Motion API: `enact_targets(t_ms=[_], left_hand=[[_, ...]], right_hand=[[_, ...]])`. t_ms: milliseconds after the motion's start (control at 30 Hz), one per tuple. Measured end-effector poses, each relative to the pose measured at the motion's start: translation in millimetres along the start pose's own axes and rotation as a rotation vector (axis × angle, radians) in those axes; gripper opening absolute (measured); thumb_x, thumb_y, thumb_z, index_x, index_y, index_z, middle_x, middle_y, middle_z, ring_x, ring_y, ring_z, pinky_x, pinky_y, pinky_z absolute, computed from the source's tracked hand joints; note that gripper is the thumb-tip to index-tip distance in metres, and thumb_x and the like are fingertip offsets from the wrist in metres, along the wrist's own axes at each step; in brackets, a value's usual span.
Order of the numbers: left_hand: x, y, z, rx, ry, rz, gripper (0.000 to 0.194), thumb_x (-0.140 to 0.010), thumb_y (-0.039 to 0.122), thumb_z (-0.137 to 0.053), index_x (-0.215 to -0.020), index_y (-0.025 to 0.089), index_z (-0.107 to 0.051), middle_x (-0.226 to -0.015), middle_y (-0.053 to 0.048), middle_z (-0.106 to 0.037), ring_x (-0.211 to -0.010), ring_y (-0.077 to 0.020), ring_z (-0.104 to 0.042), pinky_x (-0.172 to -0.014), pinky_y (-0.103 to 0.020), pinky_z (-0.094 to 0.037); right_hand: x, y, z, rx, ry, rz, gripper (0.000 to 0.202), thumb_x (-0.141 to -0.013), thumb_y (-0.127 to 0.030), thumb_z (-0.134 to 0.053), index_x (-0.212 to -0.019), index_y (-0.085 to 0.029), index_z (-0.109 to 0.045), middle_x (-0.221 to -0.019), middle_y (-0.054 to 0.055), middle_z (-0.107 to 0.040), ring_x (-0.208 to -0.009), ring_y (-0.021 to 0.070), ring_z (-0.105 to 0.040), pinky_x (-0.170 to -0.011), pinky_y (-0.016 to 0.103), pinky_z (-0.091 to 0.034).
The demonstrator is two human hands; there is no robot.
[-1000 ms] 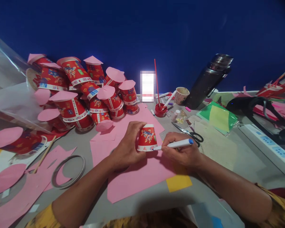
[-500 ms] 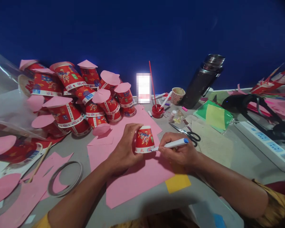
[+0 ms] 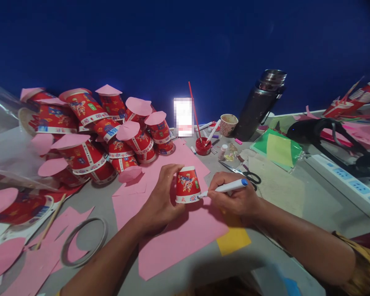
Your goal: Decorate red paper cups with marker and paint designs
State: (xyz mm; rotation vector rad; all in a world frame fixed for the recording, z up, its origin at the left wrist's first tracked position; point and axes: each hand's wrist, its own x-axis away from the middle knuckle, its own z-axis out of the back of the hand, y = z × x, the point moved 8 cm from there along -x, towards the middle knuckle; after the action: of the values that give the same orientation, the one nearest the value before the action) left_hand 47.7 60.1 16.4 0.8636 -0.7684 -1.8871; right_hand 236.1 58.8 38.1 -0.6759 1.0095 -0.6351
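Observation:
My left hand [image 3: 163, 195] grips a red printed paper cup [image 3: 187, 186] from its left side, with the thumb low and the fingers at the top. The cup is upside down, its wide white rim at the bottom. In my right hand [image 3: 232, 195] is a white marker with a blue end [image 3: 230, 186], held like a pen. Its tip touches the white band at the cup's lower right, where small coloured marks show. Under both hands lies a large sheet of pink paper [image 3: 172, 257]. A yellow paper piece [image 3: 234, 239] sits by my right wrist.
Red cups with pink paper cones [image 3: 80, 154] are piled at left. A tape roll [image 3: 103, 238] lies near my left forearm. Scissors [image 3: 252, 177], a red paint pot [image 3: 202, 147], a black flask [image 3: 260, 107] and a power strip [image 3: 345, 181] stand or lie to the right.
The view has tilted and shifted slightly, so most things sit a little to the left or lower. The marker tip has moved slightly right along the cup's white band.

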Motion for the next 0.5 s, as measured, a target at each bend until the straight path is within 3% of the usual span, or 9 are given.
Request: enact_targets(t_ms=[233, 500], left_hand=[[1.6, -0.5, 0.4, -0.027, -0.001, -0.010, 0.076, -0.082, 0.024, -0.078, -0.149, 0.028, -0.042, -0.148, -0.011, -0.048, -0.142, -0.0332, -0.051, -0.125, -0.057, -0.045], [0.1, 0.9, 0.5, -0.011, 0.004, -0.012, 0.073, -0.084, 0.031, -0.082, -0.146, 0.029, -0.045, -0.145, -0.010, -0.049, -0.140, -0.0337, -0.052, -0.124, -0.058, -0.047]], right_hand=[[-1.8, -6.0, -3.4, 0.032, -0.067, 0.035, 0.014, -0.098, -0.024, -0.072, -0.084, -0.019, -0.074, -0.073, 0.003, -0.076, -0.059, 0.0144, -0.064, -0.057, 0.026, -0.050], [-1.5, -1.6, -3.7, 0.037, -0.043, 0.010, 0.017, -0.098, -0.026, -0.071, -0.082, -0.020, -0.074, -0.071, 0.003, -0.075, -0.057, 0.0138, -0.063, -0.054, 0.025, -0.047]])
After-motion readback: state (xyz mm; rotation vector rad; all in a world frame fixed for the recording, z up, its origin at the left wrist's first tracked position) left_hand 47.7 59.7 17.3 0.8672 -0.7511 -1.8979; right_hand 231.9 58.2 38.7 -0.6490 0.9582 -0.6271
